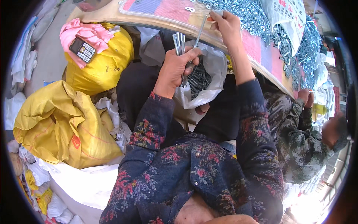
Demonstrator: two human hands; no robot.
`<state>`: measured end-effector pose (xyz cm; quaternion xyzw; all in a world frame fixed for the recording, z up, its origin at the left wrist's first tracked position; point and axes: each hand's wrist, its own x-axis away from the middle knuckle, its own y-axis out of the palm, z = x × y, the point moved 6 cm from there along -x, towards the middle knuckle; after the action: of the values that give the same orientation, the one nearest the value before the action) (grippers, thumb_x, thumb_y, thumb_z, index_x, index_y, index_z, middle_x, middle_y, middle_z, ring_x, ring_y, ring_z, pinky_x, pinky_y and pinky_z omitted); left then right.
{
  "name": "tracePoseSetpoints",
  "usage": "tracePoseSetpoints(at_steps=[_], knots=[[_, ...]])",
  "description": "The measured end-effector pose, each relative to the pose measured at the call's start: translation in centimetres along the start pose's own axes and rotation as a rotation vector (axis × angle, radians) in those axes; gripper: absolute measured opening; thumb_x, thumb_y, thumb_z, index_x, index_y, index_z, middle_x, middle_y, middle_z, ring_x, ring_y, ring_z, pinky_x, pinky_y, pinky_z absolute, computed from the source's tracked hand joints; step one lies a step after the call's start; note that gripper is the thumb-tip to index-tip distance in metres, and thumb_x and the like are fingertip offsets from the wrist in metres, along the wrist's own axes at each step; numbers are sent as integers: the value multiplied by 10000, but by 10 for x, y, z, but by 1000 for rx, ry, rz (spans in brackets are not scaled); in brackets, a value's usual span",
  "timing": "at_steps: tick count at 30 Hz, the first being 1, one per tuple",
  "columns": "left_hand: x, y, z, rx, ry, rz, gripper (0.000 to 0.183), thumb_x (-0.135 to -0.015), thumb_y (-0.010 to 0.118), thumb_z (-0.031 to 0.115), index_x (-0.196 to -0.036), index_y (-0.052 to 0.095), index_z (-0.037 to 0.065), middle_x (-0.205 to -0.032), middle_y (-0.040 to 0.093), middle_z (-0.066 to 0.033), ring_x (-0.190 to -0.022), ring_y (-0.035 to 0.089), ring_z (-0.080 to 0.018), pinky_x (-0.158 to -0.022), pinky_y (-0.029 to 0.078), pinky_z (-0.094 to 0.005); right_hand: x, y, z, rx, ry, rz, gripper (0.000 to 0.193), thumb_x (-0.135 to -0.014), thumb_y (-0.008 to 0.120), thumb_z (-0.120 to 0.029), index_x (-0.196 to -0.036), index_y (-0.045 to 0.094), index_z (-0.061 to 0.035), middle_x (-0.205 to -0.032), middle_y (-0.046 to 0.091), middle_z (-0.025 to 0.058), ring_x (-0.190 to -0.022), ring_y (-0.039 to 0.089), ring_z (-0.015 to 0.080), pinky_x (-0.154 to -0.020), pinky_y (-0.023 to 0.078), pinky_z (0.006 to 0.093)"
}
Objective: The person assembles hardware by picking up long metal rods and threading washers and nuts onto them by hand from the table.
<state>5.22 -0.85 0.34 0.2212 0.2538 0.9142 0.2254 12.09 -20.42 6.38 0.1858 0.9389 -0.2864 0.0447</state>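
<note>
My left hand [173, 66] is closed around a bundle of long silvery bolts [179, 42] above an open white bag [215, 89]. One more bolt [201, 30] slants up from between its thumb and forefinger, with a washer-like ring low on the shank. Beside that bolt's upper end, over the table edge, my right hand [226, 27] has its thumb and fingers drawn together. Whatever lies between those fingertips is too small to make out. Many dark metal bolts [199, 77] lie inside the bag between my knees.
The table [164, 16] carries heaps of bolts and small parts [257, 18], loose washers [190, 9] and a white printed sack [289, 22]. Left stand yellow sacks [67, 123], one topped by pink cloth [80, 31] and a keypad phone [82, 49]. A co-worker in camouflage [302, 149] sits at right.
</note>
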Motion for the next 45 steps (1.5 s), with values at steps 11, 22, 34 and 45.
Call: tracePoseSetpoints(at_steps=[11, 22, 34, 45], knots=[[4, 44, -43, 155, -217, -239, 240, -847, 701, 169, -978, 629, -19, -717, 574, -18, -440, 405, -29, -403, 299, -157, 70, -47, 2, -173, -156, 230, 225, -891, 656, -163, -742, 596, -6, -600, 656, 57, -522, 608, 92, -490, 448, 226], [-10, 43, -54, 42, -156, -128, 156, -828, 705, 98, -908, 618, -4, -757, 615, -60, -477, 446, -43, -407, 337, -157, 31, -163, 97, 628, -101, 479, 318, -853, 618, -323, -915, 713, -26, -802, 685, 211, -792, 677, 350, -712, 514, 425], [-15, 40, -55, 9, -134, -84, 155, -822, 704, 92, -917, 627, -4, -749, 625, -57, -485, 458, -45, -415, 340, -158, 6, -153, 98, 604, -70, 323, 436, -810, 648, -437, -842, 717, -8, -802, 695, 193, -751, 675, 341, -720, 513, 424], [-3, 43, -41, -10, -106, -137, 174, -777, 760, 131, -848, 649, 17, -709, 628, -59, -519, 484, -68, -423, 322, -196, 47, -89, 30, -220, 38, -195, 216, -863, 713, -210, -793, 659, -12, -621, 507, -48, -556, 391, 26, -512, 287, 211]])
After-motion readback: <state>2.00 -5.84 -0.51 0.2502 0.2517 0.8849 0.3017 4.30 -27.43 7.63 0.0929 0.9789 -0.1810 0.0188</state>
